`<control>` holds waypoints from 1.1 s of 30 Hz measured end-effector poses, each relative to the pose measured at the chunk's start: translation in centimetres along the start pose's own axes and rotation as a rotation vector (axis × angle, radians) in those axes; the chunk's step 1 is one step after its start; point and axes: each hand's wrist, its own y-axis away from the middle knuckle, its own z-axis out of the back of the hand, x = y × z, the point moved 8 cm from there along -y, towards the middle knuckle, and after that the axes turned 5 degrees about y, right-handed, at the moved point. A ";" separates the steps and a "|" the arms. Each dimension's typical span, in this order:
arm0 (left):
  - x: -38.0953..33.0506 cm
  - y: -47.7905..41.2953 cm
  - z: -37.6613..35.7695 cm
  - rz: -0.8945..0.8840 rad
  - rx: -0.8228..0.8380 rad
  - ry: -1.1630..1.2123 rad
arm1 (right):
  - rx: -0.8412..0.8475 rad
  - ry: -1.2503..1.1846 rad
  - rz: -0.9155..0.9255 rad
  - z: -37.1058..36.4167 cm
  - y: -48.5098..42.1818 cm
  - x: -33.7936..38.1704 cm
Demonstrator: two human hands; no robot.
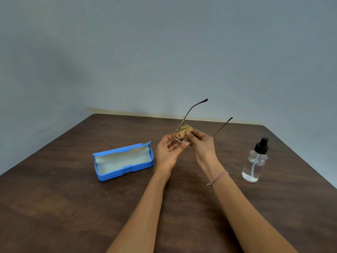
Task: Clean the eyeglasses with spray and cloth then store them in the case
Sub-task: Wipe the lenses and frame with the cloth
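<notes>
Above the centre of a dark brown wood-grain table (54, 207), both hands hold the eyeglasses (184, 121) clear of the surface. The left hand (166, 152) grips the frame at one lens, fingers curled closed around the rim. The right hand (202, 147) pinches a tan cloth (183, 132) against the same lens, thumb and fingers closed on the fabric. Both temple arms are unfolded and point up and away from the person; their tips are dark. A braided bracelet (218, 178) circles the right wrist.

The blue case (124, 161) lies open on the table to the left of the hands, well apart from them, with its pale lining exposed. The clear spray bottle (255, 163) with a black pump head stands upright to the right, near the table edge. The far table edge meets a plain grey-blue wall (164, 52); a yellowish strip runs along the junction.
</notes>
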 end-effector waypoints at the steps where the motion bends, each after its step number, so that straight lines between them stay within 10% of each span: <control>1: 0.0 0.0 -0.2 0.000 0.008 -0.020 | 0.018 -0.003 0.005 -0.2 0.1 0.1; 20: -0.9 0.9 -1.4 -0.057 -0.031 -0.290 | -0.053 0.621 0.277 -0.4 0.7 2.2; 33: -1.4 1.3 -1.5 -0.087 -0.063 -0.246 | -0.131 0.502 0.251 -0.8 1.4 1.9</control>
